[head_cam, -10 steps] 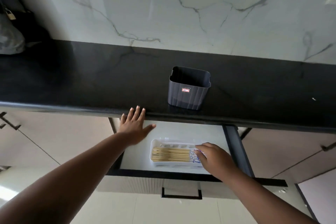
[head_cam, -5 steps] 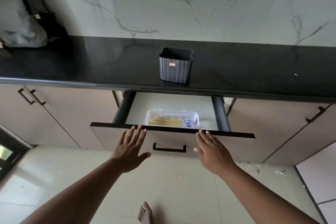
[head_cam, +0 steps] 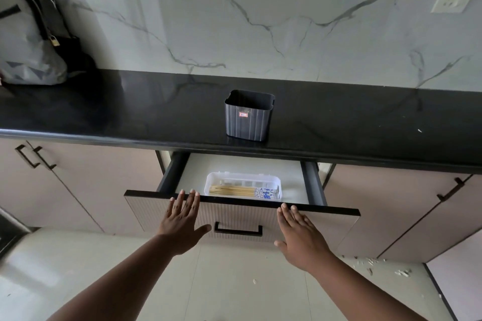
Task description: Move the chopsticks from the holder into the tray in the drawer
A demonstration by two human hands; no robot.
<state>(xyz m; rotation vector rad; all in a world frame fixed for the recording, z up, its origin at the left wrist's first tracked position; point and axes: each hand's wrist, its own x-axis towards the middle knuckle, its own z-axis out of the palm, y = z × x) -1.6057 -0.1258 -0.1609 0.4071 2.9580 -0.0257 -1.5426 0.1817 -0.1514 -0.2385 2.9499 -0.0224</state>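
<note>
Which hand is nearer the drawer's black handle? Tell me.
Left. The left hand lies flat on the drawer front, thumb close to the handle; the right hand lies slightly farther off, beyond its other end.

A: How many holders, trays, drawers?
B: One holder (head_cam: 247,117), one tray (head_cam: 243,179), one open drawer (head_cam: 241,219).
A: Chopsticks (head_cam: 243,192)?
B: One bundle; too tightly packed to count.
A: Hands?
B: Two: the left hand (head_cam: 182,227) and the right hand (head_cam: 300,238).
A: Anything else?
B: One backpack (head_cam: 28,41).
</note>
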